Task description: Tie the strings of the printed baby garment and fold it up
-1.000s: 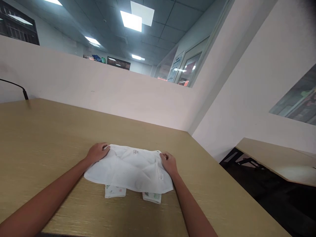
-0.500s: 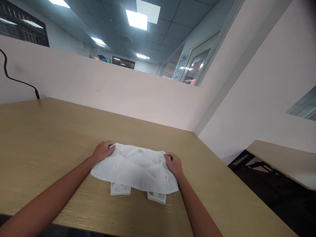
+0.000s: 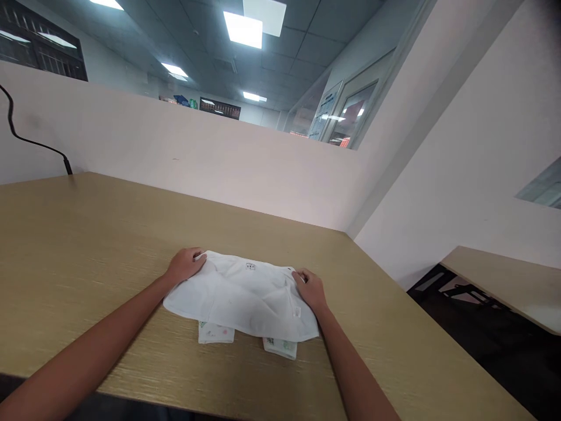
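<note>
A small white garment (image 3: 243, 295) lies spread on the wooden table, its wide lower edge toward me. Near the middle of its far edge is a small dark printed mark. My left hand (image 3: 186, 265) is closed on the far left corner, thumb on top of the cloth. At the far right corner, my right hand (image 3: 310, 288) grips the edge between thumb and fingers. Two flower-printed cloth ends, one on the left (image 3: 216, 332) and one on the right (image 3: 280, 347), stick out from under the near edge. Where they join the garment is hidden.
The wooden table (image 3: 109, 234) meets a low white partition (image 3: 219, 169) at the back. A black cable (image 3: 37, 145) runs down to the table's far left. Beyond the slanting right-hand wall stands another table (image 3: 504, 283). The near table edge is close to my forearms.
The view has shifted slightly. Both hands keep their hold on the garment's far corners, and the cloth lies practically as before.
</note>
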Demonstrator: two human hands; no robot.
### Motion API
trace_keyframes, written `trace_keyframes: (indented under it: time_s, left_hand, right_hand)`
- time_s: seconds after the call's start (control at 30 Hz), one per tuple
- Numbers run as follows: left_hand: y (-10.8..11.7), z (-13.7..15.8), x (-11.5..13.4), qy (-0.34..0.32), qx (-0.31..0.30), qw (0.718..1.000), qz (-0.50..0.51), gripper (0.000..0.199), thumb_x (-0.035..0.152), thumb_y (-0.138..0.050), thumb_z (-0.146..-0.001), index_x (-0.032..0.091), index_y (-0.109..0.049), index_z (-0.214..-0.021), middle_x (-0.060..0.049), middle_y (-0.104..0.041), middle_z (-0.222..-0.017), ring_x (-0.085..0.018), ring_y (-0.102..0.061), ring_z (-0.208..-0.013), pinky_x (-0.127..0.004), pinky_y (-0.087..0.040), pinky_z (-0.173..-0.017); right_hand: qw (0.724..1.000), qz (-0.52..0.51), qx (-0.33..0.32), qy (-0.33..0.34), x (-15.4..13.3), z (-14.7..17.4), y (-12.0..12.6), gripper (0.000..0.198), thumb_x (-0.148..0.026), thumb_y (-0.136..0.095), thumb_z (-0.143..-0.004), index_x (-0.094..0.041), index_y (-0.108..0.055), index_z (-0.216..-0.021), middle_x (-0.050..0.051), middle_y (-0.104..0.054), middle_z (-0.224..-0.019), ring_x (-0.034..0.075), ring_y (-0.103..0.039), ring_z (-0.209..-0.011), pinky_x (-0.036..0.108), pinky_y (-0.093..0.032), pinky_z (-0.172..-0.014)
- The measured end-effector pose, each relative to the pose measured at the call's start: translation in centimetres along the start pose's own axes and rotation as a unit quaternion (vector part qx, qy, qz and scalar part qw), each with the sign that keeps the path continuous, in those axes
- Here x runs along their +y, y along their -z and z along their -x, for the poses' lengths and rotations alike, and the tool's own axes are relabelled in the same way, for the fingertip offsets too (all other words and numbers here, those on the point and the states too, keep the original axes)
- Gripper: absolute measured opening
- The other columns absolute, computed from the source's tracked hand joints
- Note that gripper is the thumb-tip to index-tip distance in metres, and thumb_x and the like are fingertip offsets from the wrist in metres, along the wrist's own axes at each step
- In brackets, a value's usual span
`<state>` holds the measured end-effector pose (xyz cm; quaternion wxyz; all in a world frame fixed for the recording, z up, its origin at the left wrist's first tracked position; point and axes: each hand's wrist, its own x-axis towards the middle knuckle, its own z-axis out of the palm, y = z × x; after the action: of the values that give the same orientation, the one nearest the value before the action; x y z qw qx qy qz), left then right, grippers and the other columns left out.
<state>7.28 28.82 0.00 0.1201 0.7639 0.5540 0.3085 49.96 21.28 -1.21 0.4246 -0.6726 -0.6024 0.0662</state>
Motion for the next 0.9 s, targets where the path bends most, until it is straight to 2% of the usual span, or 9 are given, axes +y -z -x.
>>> trace_keyframes:
  time_s: [0.13, 0.37, 0.9]
  left_hand:
    - [-0.17, -0.01, -0.15, 0.003, 0.009, 1.0, 0.012, 0.036, 0.048, -0.047, -0.091, 0.02, -0.064, -0.078, 0.0, -0.066, -0.076, -0.017, -0.056, -0.072, -0.028, -0.031, -0.065]
    - [-0.19, -0.06, -0.28, -0.007, 0.012, 1.0, 0.003, 0.037, 0.049, -0.046, -0.092, 0.02, -0.059, -0.073, 0.0, -0.061, -0.069, -0.016, -0.054, -0.067, -0.028, -0.029, -0.063]
    - [0.14, 0.03, 0.22, 0.0, 0.0, 1.0, -0.007, 0.034, 0.046, -0.047, -0.091, 0.019, -0.06, -0.074, -0.001, -0.064, -0.075, -0.017, -0.055, -0.071, -0.028, -0.03, -0.064]
  right_hand:
    - [1.0, 0.001, -0.004, -0.003, -0.22, 0.08, 0.16, 0.047, -0.06, -0.052, -0.079, -0.018, -0.072, -0.079, 0.008, -0.072, -0.077, 0.023, -0.06, -0.072, 0.033, -0.042, -0.07]
    - [1.0, 0.002, -0.01, 0.006, -0.08, 0.08, 0.18, 0.045, -0.059, -0.052, -0.081, -0.018, -0.072, -0.08, 0.008, -0.073, -0.079, 0.023, -0.061, -0.075, 0.033, -0.042, -0.072]
    - [1.0, 0.009, -0.016, -0.001, -0.26, 0.01, 0.18, 0.045, -0.057, -0.052, -0.08, -0.018, -0.073, -0.08, 0.008, -0.072, -0.079, 0.022, -0.06, -0.073, 0.033, -0.042, -0.072]
